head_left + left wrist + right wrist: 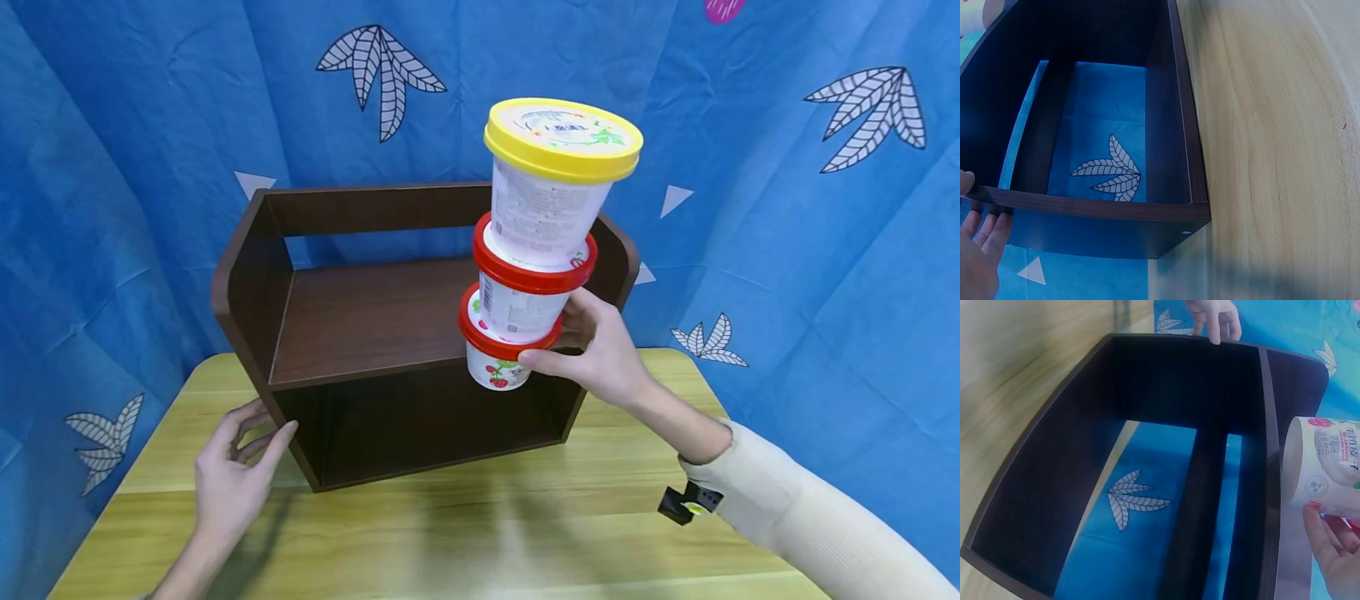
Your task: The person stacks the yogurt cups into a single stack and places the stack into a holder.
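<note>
A dark brown two-tier shelf stands on the wooden table. My left hand pinches its left side panel, thumb at the front edge and fingers on the outer face; the left wrist view shows this grip on the panel too. In front of the shelf's right part, my right hand holds up a stack of three paper tubs by the lowest one. That lowest tub has a red lid and strawberry print. On it sits another red-lidded tub, topped by a larger yellow-lidded tub, all slightly tilted.
The shelf's lower compartment faces forward, and its upper board lies behind the tubs. Light wooden table extends in front. A blue curtain with leaf prints hangs behind. A small black device is at my right sleeve.
</note>
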### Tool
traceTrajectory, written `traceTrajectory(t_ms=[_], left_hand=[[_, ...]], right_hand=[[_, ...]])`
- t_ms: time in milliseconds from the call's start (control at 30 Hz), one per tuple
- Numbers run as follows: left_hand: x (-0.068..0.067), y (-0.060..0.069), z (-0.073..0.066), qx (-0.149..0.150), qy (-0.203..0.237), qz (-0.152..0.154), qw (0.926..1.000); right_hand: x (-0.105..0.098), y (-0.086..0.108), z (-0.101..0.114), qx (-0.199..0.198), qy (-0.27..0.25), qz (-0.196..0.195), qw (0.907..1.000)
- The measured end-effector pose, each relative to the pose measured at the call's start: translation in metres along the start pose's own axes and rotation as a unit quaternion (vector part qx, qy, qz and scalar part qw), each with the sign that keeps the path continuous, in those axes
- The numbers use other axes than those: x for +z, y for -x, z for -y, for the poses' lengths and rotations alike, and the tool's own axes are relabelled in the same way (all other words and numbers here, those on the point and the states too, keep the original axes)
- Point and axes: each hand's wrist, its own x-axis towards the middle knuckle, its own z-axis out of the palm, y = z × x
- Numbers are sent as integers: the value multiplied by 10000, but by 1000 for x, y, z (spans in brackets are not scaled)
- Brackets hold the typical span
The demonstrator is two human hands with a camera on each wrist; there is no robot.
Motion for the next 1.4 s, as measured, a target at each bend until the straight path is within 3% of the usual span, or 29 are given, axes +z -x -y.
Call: traceTrajectory(t_ms=[700, 1100, 1400], left_hand=[[1, 0, 0, 39, 57, -40, 10000], [2, 0, -1, -74, -3, -86, 9999], [3, 0, -1, -69, -32, -114, 9999]], right_hand=[[2, -29, -15, 93, -328, 41, 9994], [5, -41, -22, 25, 49, 4, 10000], [8, -48, -26, -11, -61, 6, 10000]])
